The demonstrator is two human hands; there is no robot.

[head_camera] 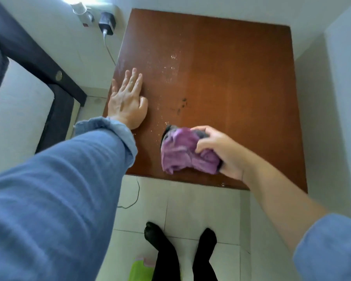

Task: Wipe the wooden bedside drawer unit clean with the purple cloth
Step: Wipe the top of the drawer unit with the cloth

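Far left: bed [18,110] with dark frame, pale mattress. Above it on the wall, a charger [107,23] plugged in, its cable [109,51] dropping down beside the unit's left edge.

Left hand [128,102] lies flat on the top of the wooden bedside drawer unit [241,78] near its left edge, fingers straight and together, pointing away from the person, holding nothing. It looks like a brace. Blue sleeve [69,179] runs up to the wrist.

Centre of the top: pale specks and streaks [170,67] in a band running front to back, plus a few dark smudges [182,104] just right of it. Not yet wiped, by the look.

Purple cloth [184,153] sits bunched on the top near the front edge, right of the left hand, well apart from it. Right hand [223,151] is clamped on the cloth's right end, fingers curled over it. A dark patch shows at the cloth's far-left tip; what it is I cannot tell.

Cloth's long axis runs roughly left–right, tilted slightly; the free end points left toward the specks.

Risks, judged: the cloth is wadded, so contact is small and a pass may only smear the smudges or push grit off the front edge onto the tiled floor [190,209]. A wide sweep left could meet the braced hand or snag the cable.
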